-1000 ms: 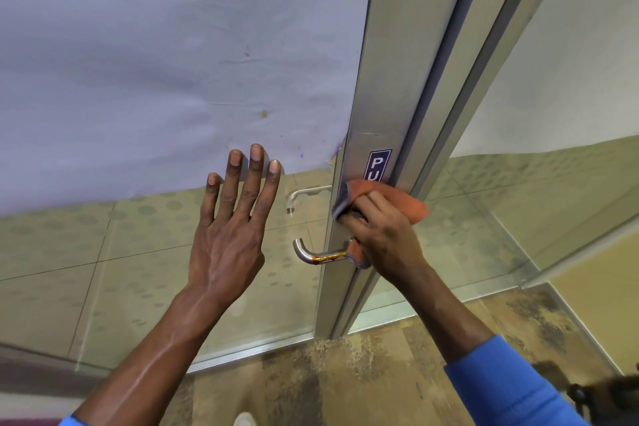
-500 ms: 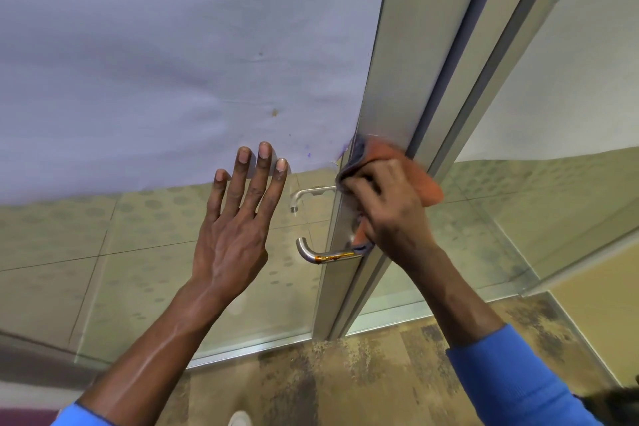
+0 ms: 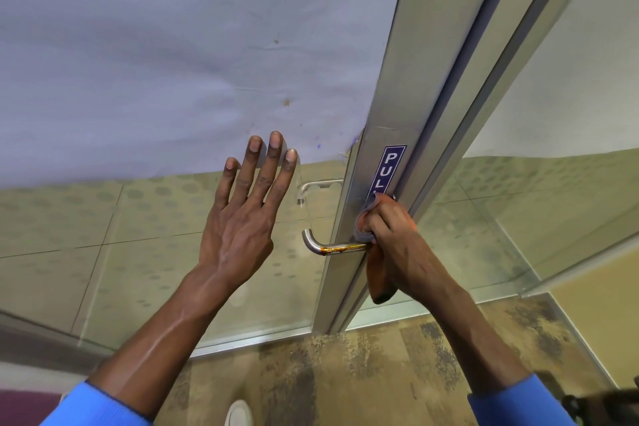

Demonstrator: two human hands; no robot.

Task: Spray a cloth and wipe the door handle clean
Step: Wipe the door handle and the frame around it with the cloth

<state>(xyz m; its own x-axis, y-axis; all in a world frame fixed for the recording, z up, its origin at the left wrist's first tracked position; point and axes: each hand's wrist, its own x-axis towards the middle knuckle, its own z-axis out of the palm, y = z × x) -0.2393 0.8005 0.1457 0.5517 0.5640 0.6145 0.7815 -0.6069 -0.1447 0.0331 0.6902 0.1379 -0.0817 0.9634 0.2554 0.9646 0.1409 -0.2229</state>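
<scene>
A metal lever door handle (image 3: 328,247) with rusty streaks sticks out leftward from the aluminium door frame (image 3: 390,135). My right hand (image 3: 397,235) grips an orange cloth (image 3: 378,278) and presses it on the frame at the handle's base, just under a blue PULL sticker (image 3: 390,166). The cloth's tail hangs below my fist. My left hand (image 3: 247,218) lies flat with fingers spread on the glass door panel (image 3: 138,235), left of the handle. No spray bottle is in view.
Paper (image 3: 173,62) covers the upper glass. A second handle (image 3: 316,187) shows through the glass on the far side. A fixed glass panel (image 3: 553,201) stands to the right. Mottled carpet (image 3: 345,373) and a shoe tip (image 3: 238,413) are below.
My right hand slid the cloth up the frame over the sticker, then back down to the handle's base. The left hand stayed flat on the glass.
</scene>
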